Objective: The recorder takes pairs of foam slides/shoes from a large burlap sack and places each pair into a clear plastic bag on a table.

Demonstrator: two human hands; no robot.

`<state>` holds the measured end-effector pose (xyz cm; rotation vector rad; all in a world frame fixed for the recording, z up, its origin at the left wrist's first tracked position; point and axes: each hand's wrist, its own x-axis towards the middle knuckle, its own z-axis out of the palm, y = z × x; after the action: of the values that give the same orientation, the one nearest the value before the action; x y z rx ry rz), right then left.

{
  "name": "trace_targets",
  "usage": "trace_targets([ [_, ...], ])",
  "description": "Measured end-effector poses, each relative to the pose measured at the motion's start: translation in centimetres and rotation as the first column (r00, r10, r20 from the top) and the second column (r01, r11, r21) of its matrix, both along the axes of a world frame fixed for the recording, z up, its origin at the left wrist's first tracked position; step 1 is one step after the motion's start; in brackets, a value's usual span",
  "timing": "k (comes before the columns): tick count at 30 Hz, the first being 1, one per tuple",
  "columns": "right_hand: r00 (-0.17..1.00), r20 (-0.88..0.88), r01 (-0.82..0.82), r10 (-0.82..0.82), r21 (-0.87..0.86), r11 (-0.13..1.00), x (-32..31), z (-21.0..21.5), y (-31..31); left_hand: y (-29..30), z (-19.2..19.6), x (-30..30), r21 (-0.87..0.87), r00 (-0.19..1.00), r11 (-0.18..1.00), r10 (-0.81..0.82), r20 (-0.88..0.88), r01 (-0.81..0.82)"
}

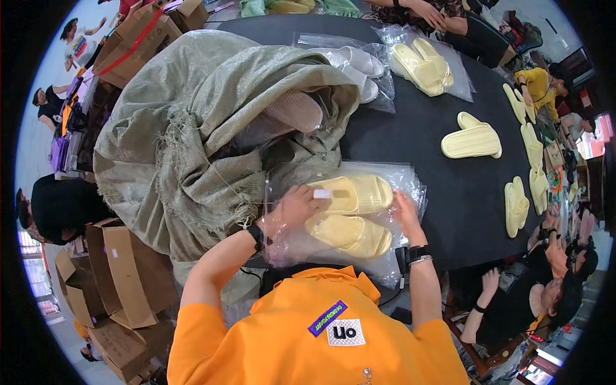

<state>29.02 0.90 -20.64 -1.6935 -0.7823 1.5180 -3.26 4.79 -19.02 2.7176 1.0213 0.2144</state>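
A pair of pale yellow slippers (351, 236) lies side by side in a clear plastic bag (282, 253) in front of me, at the table's near edge. My left hand (296, 208) reaches in under the film, its fingers closed at the heel end of the farther slipper (366, 194). A small white tag (322, 194) sits on that slipper by my fingertips. At the toe end, my right hand (405, 215) grips the bag's right side with bent fingers. More clear film shows beneath and around this bag.
A large grey-green woven sack (179, 128) fills the left, with a pinkish slipper (295, 110) in its mouth. Bagged white slippers (356, 61) and bagged yellow ones (423, 67) lie beyond. Loose yellow slippers (471, 141) rest rightward. Cardboard boxes (131, 273) stand left; people sit around.
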Motion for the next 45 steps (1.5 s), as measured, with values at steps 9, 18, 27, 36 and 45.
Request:
trace_targets([
  [9, 0.944, -0.327, -0.072, 0.048, -0.063, 0.995, -3.2, 0.5, 0.5, -0.1, -0.1, 4.2, -0.124, 0.979, 0.982, -0.119, 0.167, 0.14],
  [18, 0.894, -0.447, -0.057, -0.027, -0.173, 0.983, -1.8, -2.3, 1.7, -0.8, -1.2, 5.6, -0.144, 0.929, 0.96, -0.186, 0.321, 0.242],
  [27, 0.959, -0.219, 0.17, -0.178, -0.056, 0.984, 0.9, -2.6, 0.6, -2.5, -0.3, 6.3, -0.404, 0.965, 0.913, 0.151, 0.216, -0.052],
  [36, 0.973, -0.021, 0.23, -0.229, 0.066, 0.971, 3.4, -0.7, 0.2, -3.5, -2.9, -0.5, -0.306, 0.907, 0.87, 0.419, 0.05, -0.386],
  [45, 0.911, 0.37, 0.122, -0.182, 0.179, 0.976, 2.0, 0.4, -9.8, -3.5, -3.0, 0.2, -0.287, 0.854, 0.834, 0.513, 0.086, -0.472],
])
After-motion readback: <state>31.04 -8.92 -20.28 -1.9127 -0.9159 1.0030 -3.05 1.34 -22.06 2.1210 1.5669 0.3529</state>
